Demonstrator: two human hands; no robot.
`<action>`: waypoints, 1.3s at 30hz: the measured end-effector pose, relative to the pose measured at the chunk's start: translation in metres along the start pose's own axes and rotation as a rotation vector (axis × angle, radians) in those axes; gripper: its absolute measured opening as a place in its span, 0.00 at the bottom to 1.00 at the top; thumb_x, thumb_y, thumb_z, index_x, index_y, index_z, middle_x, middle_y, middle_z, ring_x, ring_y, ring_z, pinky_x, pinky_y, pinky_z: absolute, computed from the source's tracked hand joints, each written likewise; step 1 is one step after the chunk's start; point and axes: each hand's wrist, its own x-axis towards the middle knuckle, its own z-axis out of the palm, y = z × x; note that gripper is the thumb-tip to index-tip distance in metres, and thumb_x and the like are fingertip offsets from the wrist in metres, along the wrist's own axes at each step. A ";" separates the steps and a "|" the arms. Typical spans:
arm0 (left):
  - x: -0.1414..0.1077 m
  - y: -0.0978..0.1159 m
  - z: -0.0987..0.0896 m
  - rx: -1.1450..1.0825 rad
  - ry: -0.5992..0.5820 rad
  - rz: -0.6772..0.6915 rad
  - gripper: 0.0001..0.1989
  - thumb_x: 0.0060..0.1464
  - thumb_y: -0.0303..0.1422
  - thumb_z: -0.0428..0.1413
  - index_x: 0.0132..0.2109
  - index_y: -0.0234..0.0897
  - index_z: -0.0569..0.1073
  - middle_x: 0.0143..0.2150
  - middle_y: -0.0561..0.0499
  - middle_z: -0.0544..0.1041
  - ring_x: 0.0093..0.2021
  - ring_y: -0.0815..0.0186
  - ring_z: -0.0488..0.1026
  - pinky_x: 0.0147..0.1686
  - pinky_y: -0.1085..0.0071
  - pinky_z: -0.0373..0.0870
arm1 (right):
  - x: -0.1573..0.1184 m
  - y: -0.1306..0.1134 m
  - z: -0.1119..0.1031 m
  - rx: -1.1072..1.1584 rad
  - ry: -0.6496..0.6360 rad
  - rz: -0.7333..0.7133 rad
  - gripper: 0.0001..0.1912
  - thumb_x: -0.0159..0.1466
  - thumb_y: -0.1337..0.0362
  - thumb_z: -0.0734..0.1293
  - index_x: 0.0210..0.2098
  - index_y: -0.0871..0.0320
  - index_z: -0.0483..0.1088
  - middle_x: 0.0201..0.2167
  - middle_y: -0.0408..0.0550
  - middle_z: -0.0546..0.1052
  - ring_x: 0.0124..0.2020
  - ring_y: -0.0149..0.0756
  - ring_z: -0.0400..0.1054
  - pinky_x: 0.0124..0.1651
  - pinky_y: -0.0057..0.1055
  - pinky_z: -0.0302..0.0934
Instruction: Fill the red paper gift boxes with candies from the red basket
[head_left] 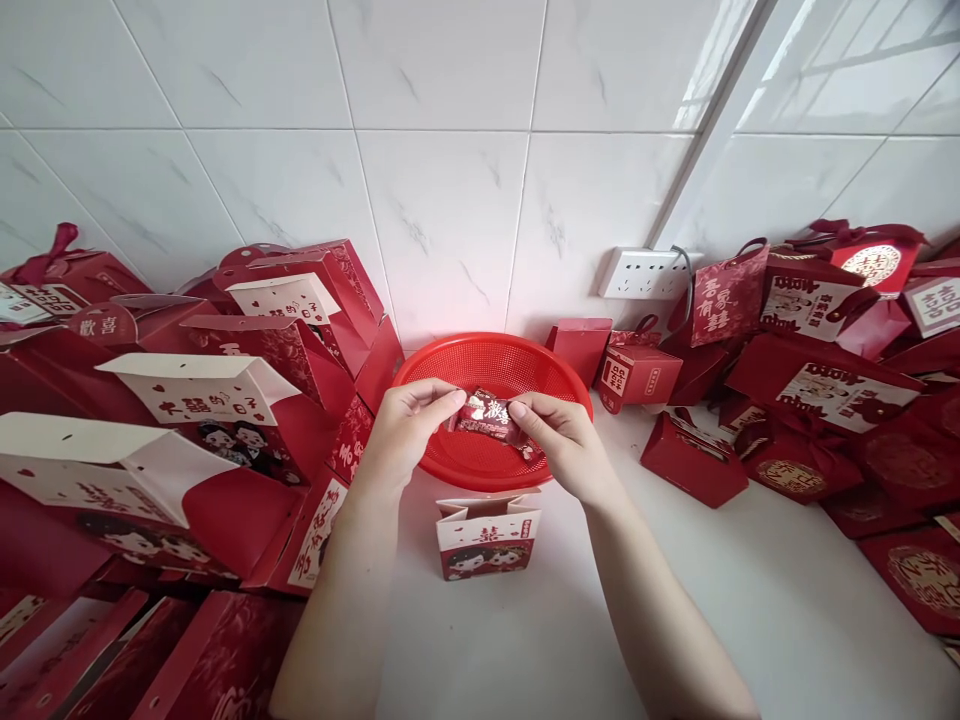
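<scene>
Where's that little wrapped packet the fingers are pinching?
In the head view, the packet is near the middle, over the red basket, held between the left hand and right hand.

Red basket (517, 365), dark-red wrapper (480, 427) with white and perhaps gold lettering (497, 410), white-and-red box (487, 548), grey-veined white tiles (442, 190).

Glossy white wall tiles (442, 220) with grey veining rise behind the smooth white tabletop (510, 650). A white rectangular plastic socket strip (637, 276) with a thin grey cable (688, 268) sits against them, near red cardboard gift boxes (825, 388) heaped at the right.
</scene>
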 end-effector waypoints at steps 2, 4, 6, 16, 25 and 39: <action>0.000 0.000 0.000 -0.009 -0.015 0.003 0.12 0.54 0.36 0.60 0.26 0.35 0.74 0.23 0.55 0.69 0.27 0.71 0.64 0.31 0.73 0.61 | 0.000 -0.001 -0.001 -0.011 0.001 0.003 0.21 0.67 0.48 0.63 0.28 0.58 0.70 0.25 0.44 0.71 0.25 0.30 0.61 0.28 0.27 0.57; 0.000 0.000 0.000 -0.016 -0.029 0.010 0.12 0.54 0.36 0.60 0.26 0.35 0.73 0.23 0.55 0.69 0.27 0.71 0.64 0.32 0.73 0.61 | -0.001 -0.002 -0.001 -0.024 0.002 -0.004 0.21 0.68 0.49 0.63 0.28 0.58 0.70 0.25 0.44 0.71 0.25 0.30 0.61 0.29 0.27 0.57; 0.000 0.000 0.001 -0.023 -0.041 0.021 0.12 0.55 0.36 0.60 0.26 0.35 0.74 0.23 0.55 0.69 0.27 0.71 0.65 0.32 0.73 0.61 | -0.001 -0.004 -0.002 -0.030 0.007 -0.016 0.20 0.68 0.50 0.63 0.28 0.58 0.69 0.25 0.44 0.71 0.26 0.30 0.61 0.30 0.27 0.56; -0.005 0.006 -0.005 0.063 -0.251 0.000 0.12 0.57 0.40 0.60 0.42 0.38 0.79 0.38 0.50 0.80 0.38 0.67 0.74 0.40 0.73 0.69 | -0.004 -0.010 -0.010 0.005 0.058 -0.074 0.16 0.68 0.54 0.64 0.31 0.58 0.73 0.26 0.44 0.71 0.28 0.31 0.63 0.32 0.28 0.57; -0.010 0.011 -0.015 0.276 -0.365 -0.016 0.16 0.59 0.43 0.57 0.36 0.35 0.82 0.35 0.47 0.82 0.40 0.61 0.77 0.43 0.69 0.69 | -0.005 -0.010 -0.009 0.009 0.057 -0.088 0.18 0.69 0.54 0.63 0.27 0.58 0.69 0.25 0.42 0.69 0.27 0.30 0.61 0.32 0.29 0.54; -0.010 0.013 -0.013 0.148 -0.432 0.034 0.15 0.62 0.39 0.56 0.34 0.34 0.81 0.31 0.49 0.80 0.33 0.69 0.74 0.37 0.74 0.68 | -0.003 -0.007 -0.008 0.008 0.081 -0.131 0.22 0.70 0.53 0.61 0.23 0.57 0.59 0.22 0.40 0.59 0.26 0.29 0.51 0.30 0.29 0.46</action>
